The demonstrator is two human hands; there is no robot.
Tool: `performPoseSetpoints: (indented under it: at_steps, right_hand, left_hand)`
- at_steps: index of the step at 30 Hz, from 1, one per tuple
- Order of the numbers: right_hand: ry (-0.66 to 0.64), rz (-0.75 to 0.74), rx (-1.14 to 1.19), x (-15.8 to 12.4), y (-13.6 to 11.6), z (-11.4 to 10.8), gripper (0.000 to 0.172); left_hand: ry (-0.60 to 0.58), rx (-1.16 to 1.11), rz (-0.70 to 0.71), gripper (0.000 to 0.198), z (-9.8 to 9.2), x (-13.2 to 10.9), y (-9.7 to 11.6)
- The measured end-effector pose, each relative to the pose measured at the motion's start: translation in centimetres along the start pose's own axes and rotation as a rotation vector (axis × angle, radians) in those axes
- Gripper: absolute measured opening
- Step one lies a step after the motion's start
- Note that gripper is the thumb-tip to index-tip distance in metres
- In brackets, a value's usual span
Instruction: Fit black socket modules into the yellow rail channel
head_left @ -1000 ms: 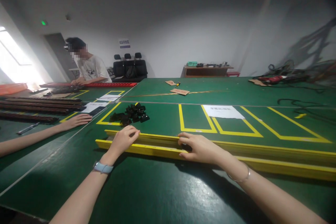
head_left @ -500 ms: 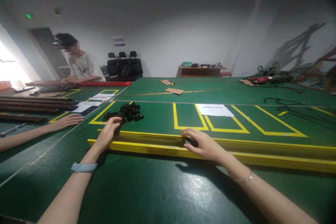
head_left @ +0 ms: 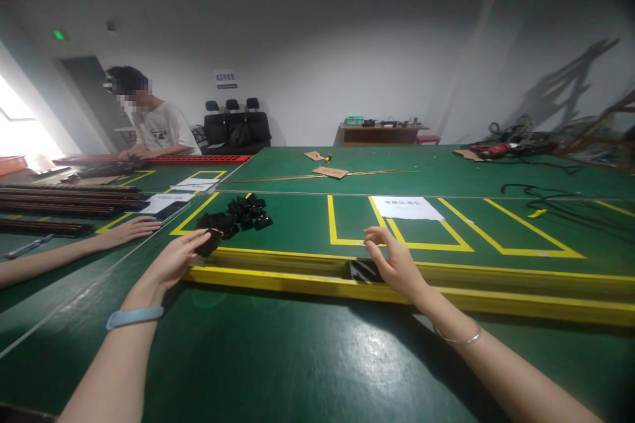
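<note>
A long yellow channel rail (head_left: pixel 496 281) lies across the green table (head_left: pixel 297 357) in front of me. My left hand (head_left: pixel 176 259) sits at the rail's left end and pinches a small black plastic piece (head_left: pixel 208 242). Just behind that hand lies a pile of black plastic pieces (head_left: pixel 238 211). My right hand (head_left: pixel 397 261) hovers over the middle of the rail with fingers spread and nothing in them. A black piece (head_left: pixel 364 269) sits inside the channel under that hand.
Yellow tape boxes (head_left: pixel 397 238) mark the table beyond the rail, with a white sheet (head_left: pixel 407 207) in one. Another person's hand (head_left: pixel 129 230) rests flat at the left. Dark rails (head_left: pixel 64 199) are stacked far left. A seated person (head_left: pixel 153 125) works behind them. Cables (head_left: pixel 546 198) lie at the right.
My left hand reached from the rail to the pile and came back holding a black piece. My right hand lifted off the rail and opened, uncovering the black piece in the channel.
</note>
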State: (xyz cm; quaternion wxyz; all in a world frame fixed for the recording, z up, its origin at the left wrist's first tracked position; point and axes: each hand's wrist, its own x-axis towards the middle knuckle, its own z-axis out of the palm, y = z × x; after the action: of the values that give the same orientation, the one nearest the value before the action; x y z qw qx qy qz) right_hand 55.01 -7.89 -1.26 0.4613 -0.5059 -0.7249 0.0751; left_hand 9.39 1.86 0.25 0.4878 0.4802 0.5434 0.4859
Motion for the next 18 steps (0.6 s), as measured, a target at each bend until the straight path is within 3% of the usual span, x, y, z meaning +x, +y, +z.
performPoseSetpoints:
  at_steps: [7, 9, 12, 15, 18]
  right_hand:
    - [-0.017, 0.010, -0.034, 0.0, -0.1, 0.0, 0.027]
    - [-0.031, 0.018, -0.031, 0.0, -0.1, 0.0, 0.028]
    - [-0.023, 0.027, -0.028, 0.0, -0.2, 0.0, 0.028]
    - [0.078, 0.086, 0.041, 0.1, 0.0, 0.0, 0.028]
    - [0.275, 0.216, 0.224, 0.4, 1.0, -0.1, 0.029]
  left_hand:
    - [0.010, -0.161, 0.014, 0.040, -1.7, 0.8, -0.7]
    - [0.000, -0.206, 0.014, 0.034, -2.1, 0.8, -0.8]
    - [0.075, -0.258, 0.051, 0.017, -2.7, 1.2, -1.0]
    - [0.171, -0.316, 0.079, 0.015, -3.5, 1.8, -1.0]
    - [0.235, -0.363, 0.072, 0.024, -4.3, 2.2, -0.9]
